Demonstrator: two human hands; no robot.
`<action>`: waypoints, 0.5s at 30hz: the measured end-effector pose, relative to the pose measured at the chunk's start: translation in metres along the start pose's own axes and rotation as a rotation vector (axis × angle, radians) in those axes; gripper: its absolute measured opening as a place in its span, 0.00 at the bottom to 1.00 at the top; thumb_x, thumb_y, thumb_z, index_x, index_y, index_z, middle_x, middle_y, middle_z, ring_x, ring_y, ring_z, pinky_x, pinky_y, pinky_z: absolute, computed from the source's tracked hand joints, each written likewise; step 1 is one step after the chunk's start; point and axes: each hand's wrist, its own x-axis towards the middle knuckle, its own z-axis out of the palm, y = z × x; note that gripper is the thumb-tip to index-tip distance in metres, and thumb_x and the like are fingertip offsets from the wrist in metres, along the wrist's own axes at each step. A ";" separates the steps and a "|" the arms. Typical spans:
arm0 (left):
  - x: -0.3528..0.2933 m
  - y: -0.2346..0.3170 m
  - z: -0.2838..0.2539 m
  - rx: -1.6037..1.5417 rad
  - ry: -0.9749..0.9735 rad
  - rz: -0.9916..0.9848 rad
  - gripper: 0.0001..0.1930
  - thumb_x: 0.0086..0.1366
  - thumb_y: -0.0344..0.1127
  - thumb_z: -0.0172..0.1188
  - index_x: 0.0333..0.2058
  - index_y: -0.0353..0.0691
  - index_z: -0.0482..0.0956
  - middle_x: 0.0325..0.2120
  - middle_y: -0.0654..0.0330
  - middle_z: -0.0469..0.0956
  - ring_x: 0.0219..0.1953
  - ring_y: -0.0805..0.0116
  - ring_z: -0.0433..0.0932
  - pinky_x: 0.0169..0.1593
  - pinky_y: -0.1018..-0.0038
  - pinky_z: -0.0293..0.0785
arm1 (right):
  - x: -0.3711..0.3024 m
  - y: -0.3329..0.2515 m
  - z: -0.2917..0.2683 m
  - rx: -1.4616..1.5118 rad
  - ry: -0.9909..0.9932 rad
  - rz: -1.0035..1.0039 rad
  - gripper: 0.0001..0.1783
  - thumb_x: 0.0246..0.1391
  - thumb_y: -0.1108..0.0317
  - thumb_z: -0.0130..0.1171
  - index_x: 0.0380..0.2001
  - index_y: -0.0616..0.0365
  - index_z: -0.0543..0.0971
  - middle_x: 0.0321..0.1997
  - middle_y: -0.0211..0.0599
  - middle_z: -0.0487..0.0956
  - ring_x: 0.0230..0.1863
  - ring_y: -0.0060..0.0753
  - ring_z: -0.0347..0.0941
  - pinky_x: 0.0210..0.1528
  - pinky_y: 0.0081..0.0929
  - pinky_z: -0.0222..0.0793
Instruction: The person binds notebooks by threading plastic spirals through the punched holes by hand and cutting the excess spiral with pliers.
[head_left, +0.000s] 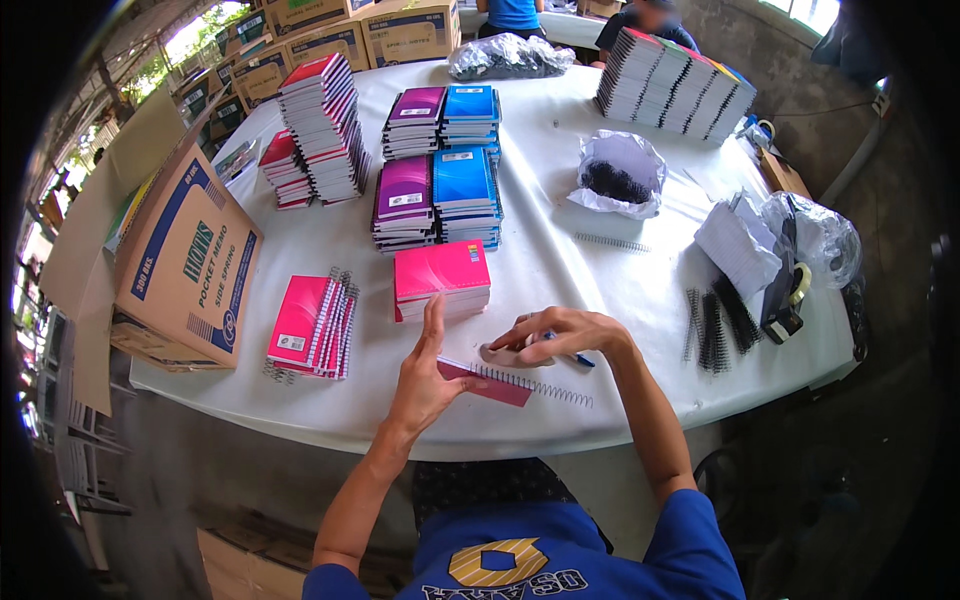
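Observation:
A small pink-covered notebook is tilted on the table's near side, gripped along its left part between the thumb and fingers of my left hand. A metal wire coil runs along its upper edge, with a loose length sticking out past the right end. Above that edge is my right hand, its fingers bent toward the coil. Something greyish shows at the fingertips, too unclear to name. Just beyond both hands stands a stack of pink notebooks. A blue pen lies partly under my right hand.
Coil-bound pink notebooks are piled left, beside a large open carton. Purple notebooks and blue notebooks stand farther back. Black coils and a tape dispenser lie right. A loose metal coil lies near a paper-lined bundle.

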 end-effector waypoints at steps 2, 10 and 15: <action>-0.005 -0.016 0.000 -0.078 0.027 -0.018 0.59 0.44 0.41 0.77 0.71 0.49 0.46 0.63 0.51 0.66 0.64 0.54 0.67 0.55 0.66 0.74 | 0.003 -0.001 0.004 0.105 -0.010 -0.137 0.36 0.53 0.37 0.57 0.56 0.50 0.79 0.52 0.43 0.79 0.53 0.39 0.72 0.56 0.36 0.65; -0.016 -0.040 0.010 -0.393 -0.012 -0.145 0.58 0.47 0.39 0.76 0.71 0.46 0.46 0.61 0.51 0.71 0.42 0.84 0.68 0.49 0.79 0.73 | 0.016 0.000 0.007 0.162 -0.007 -0.111 0.36 0.52 0.36 0.58 0.55 0.50 0.79 0.51 0.45 0.81 0.53 0.41 0.75 0.56 0.35 0.67; -0.016 -0.042 0.011 -0.483 -0.001 -0.103 0.57 0.49 0.36 0.75 0.72 0.47 0.45 0.61 0.54 0.72 0.42 0.85 0.69 0.48 0.79 0.73 | 0.021 -0.003 0.012 0.280 0.070 -0.220 0.33 0.54 0.38 0.57 0.54 0.51 0.80 0.48 0.45 0.81 0.49 0.41 0.76 0.55 0.35 0.67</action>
